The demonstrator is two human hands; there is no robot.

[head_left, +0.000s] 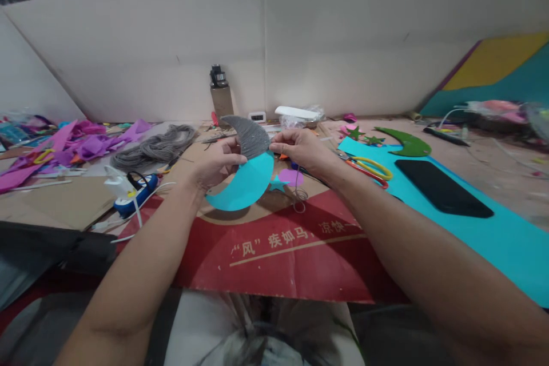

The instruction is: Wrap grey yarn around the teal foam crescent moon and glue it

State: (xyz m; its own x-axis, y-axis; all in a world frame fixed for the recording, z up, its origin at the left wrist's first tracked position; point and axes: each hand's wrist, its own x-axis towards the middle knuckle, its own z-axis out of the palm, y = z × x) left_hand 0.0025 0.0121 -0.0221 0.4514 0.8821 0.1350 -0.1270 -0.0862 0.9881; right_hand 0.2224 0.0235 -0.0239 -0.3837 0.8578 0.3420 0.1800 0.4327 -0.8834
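Observation:
A crescent moon (pixel 246 186) of bright blue paper or card is held upright over the table, its upper part wound closely with grey yarn (pixel 254 138). My left hand (pixel 223 160) is closed on the crescent's inner edge, thumb in front. At the outer edge, where the winding stops, the fingers of my right hand (pixel 295 146) pinch the grey yarn against the crescent. A loose strand (pixel 300 200) hangs below my right hand and curls on the table. Beneath the crescent lie a blue star (pixel 278 184) and a purple cutout (pixel 292 177).
Scissors (pixel 371 168), a black phone (pixel 441 187) and a green crescent (pixel 405 142) lie on a blue sheet to the right. At left are a grey yarn skein (pixel 156 147), purple scraps (pixel 92 146) and a blue power strip (pixel 135 197). A bottle (pixel 222 100) stands behind.

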